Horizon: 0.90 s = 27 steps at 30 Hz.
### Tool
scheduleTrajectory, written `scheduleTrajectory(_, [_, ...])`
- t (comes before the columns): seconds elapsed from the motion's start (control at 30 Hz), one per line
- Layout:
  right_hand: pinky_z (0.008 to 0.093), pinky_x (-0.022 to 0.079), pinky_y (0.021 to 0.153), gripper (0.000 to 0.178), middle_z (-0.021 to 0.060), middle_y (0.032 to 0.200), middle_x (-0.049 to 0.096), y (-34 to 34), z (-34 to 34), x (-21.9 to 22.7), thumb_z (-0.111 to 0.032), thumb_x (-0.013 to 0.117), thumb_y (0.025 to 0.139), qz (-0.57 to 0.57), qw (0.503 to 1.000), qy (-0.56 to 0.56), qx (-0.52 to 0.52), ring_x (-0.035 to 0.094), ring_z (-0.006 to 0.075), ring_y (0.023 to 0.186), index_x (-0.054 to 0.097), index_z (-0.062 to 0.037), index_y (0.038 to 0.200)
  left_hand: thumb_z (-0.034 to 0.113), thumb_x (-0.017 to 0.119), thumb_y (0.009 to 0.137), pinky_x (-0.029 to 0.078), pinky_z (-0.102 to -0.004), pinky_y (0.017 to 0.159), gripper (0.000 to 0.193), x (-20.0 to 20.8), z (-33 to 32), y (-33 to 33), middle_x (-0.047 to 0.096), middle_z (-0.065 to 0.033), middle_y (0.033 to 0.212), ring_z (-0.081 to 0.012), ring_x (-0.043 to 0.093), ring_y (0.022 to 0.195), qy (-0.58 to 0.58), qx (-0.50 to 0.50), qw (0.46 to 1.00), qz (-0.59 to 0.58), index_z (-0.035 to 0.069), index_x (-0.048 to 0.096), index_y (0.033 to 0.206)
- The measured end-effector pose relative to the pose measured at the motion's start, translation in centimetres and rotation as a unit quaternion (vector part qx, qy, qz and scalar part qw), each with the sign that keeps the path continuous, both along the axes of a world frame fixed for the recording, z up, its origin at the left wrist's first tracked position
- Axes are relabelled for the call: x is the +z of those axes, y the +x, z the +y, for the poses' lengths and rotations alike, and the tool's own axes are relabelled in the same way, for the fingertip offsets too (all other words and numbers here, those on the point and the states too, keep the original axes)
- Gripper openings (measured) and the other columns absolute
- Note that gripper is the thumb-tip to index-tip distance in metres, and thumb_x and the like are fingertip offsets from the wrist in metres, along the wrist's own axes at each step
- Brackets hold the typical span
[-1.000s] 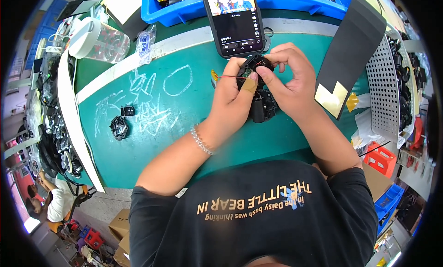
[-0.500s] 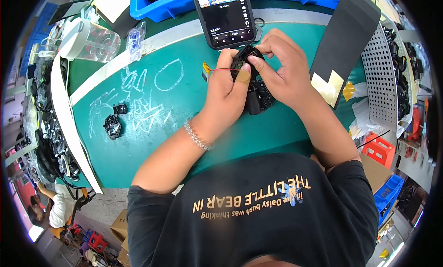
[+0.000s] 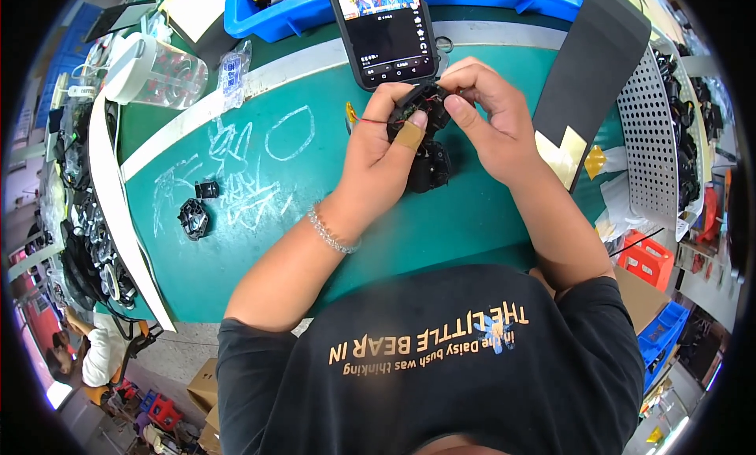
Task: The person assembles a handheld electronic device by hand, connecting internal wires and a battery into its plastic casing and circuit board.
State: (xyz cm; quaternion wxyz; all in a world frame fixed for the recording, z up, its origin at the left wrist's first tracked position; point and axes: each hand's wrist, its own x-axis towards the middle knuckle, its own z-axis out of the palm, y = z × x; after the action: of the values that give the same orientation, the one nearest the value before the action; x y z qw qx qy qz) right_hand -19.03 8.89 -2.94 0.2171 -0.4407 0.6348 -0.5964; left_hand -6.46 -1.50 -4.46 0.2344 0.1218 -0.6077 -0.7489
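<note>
My left hand (image 3: 370, 160), a tan strip round its thumb, is closed on a black plastic assembly (image 3: 425, 102) with a green circuit board showing inside. From its left side a thin red wire (image 3: 365, 120) runs to a small yellow-taped piece (image 3: 350, 112). Just below the fingers hangs or lies a second black part (image 3: 430, 169); whether it is joined to the first I cannot tell. My right hand (image 3: 500, 128) grips the assembly's upper right edge, its index finger behind and its thumb at the near side.
A phone (image 3: 386, 49) stands right behind my hands, against a blue bin (image 3: 291, 22). Two loose black parts (image 3: 193, 218) lie on the green mat (image 3: 307, 211) at left. A bottle (image 3: 165, 77) stands far left; a dark grey board (image 3: 583, 77) and perforated basket (image 3: 646, 140) are at right.
The black assembly has turned a little, showing more of its inside. My right thumb has drawn back to the right from its top, and the lower part has shifted slightly left.
</note>
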Motion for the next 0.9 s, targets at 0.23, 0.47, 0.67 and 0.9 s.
scheduleTrajectory(0.23, [0.0234,0.036,0.067,0.014,0.0035,0.086,0.050,-0.1,0.3,-0.1,-0.013,0.055,0.090,-0.025,0.996,-0.038,0.077,0.045,0.0101,0.078,0.055,0.0012,0.093,0.009,0.051,0.093,0.038,-0.0219,0.065,0.013,0.2,0.0,0.6,0.049,0.0013,0.081,-0.0051,0.042,0.074,-0.025,-0.043,0.998,-0.023,0.004,0.050,0.105])
scheduleTrajectory(0.47, [0.0232,0.037,0.068,0.013,0.0017,0.086,0.045,0.0,0.4,0.3,-0.012,0.053,0.093,-0.119,0.983,-0.057,0.126,0.042,0.0094,0.075,0.052,0.0001,0.089,0.011,0.051,0.093,0.038,-0.0228,0.065,0.013,0.0,-0.1,0.8,0.049,0.0008,0.081,-0.0054,0.042,0.074,-0.037,-0.046,0.998,-0.030,0.004,0.049,0.104])
scheduleTrajectory(0.67, [0.0230,0.037,0.069,0.012,0.0014,0.085,0.044,-0.6,0.8,0.5,-0.011,0.053,0.093,-0.132,0.978,-0.048,0.153,0.042,0.0090,0.077,0.051,-0.0003,0.088,0.010,0.052,0.093,0.044,-0.0221,0.074,0.019,-0.1,-0.1,1.0,0.058,-0.0023,0.095,-0.0059,0.052,0.086,-0.045,-0.072,0.995,-0.048,0.003,0.048,0.110])
scheduleTrajectory(0.9, [0.0250,0.041,0.074,0.020,0.0069,0.096,0.054,-1.0,-0.1,2.5,-0.020,0.049,0.095,0.017,0.997,-0.070,-0.027,0.050,0.0130,0.082,0.054,-0.0013,0.093,0.008,0.051,0.093,0.041,-0.0228,0.065,0.010,0.1,-1.0,0.4,0.052,-0.0009,0.082,-0.0053,0.045,0.075,-0.057,-0.030,0.996,-0.059,0.005,0.049,0.102])
